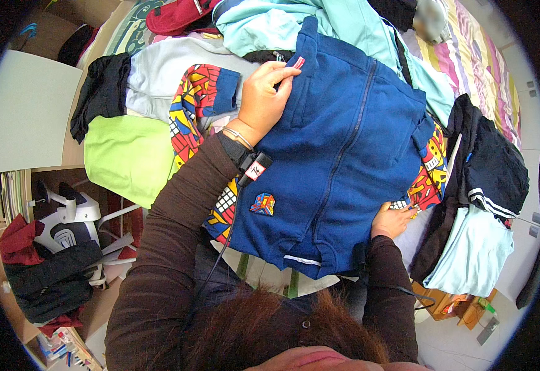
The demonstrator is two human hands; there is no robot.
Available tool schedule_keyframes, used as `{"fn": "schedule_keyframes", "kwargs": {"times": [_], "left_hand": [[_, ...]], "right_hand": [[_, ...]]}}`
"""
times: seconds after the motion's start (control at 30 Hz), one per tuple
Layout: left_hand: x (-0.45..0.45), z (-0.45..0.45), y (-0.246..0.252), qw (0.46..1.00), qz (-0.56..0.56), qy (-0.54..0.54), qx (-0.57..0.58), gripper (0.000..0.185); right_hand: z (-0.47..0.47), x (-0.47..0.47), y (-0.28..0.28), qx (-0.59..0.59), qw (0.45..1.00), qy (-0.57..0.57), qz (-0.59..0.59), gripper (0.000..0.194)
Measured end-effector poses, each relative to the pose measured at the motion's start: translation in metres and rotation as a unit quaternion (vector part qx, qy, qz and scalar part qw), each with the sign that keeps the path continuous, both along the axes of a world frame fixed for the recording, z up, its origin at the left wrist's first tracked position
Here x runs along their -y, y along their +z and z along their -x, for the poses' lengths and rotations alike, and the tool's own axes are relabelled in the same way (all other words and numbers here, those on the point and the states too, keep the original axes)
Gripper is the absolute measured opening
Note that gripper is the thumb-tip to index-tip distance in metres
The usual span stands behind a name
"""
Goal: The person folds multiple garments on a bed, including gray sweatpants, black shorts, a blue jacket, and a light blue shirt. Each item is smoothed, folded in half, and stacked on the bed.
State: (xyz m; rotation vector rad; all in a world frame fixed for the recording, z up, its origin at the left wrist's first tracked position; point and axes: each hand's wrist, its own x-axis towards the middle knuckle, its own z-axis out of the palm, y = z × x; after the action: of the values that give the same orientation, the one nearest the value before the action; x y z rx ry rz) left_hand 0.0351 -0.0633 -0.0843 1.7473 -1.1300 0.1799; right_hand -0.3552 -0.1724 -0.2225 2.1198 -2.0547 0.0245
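A blue zip-up jacket (330,130) with multicoloured patterned sleeves lies front up before me, its collar towards my body and its hem away. My left hand (270,95) is at the jacket's far left edge, thumb and fingertips pinching the fabric beside a small red tag (299,63). At the near right side, my right hand (390,220) rests on the patterned right sleeve (430,178); its fingers are partly hidden at the cloth, so its hold is unclear. The patterned left sleeve (189,111) bends outward, its blue cuff (227,92) lying on pale clothing. The zip (356,125) is closed along most of its length.
Lime-green cloth (124,157), a light grey garment (158,76) and a black one (100,95) lie left. Turquoise clothing (358,23) is beyond. Dark garments (488,157) and folded light-blue cloth (474,250) lie right. A cluttered shelf (15,195) stands at the left.
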Motion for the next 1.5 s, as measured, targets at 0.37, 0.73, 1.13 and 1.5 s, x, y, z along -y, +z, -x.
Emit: {"fn": "schedule_keyframes", "kwargs": {"times": [0.37,0.73,1.13,1.5], "left_hand": [[0.001,0.0,-0.008,0.998,0.008,0.015,-0.055,0.008],[0.007,-0.006,-0.012,0.934,0.101,-0.035,-0.342,0.011],[0.007,-0.02,-0.024,0.915,0.125,-0.051,-0.38,0.004],[0.005,-0.023,-0.027,0.829,0.195,-0.085,-0.518,0.002]], "right_hand": [[0.001,0.0,-0.002,0.009,1.0,-0.001,-0.001,0.076],[-0.001,-0.001,0.001,0.008,1.0,0.002,-0.003,0.076],[-0.002,-0.002,0.005,0.022,1.0,0.002,-0.007,0.075],[-0.003,-0.002,0.005,0.012,1.0,0.002,-0.004,0.075]]}}
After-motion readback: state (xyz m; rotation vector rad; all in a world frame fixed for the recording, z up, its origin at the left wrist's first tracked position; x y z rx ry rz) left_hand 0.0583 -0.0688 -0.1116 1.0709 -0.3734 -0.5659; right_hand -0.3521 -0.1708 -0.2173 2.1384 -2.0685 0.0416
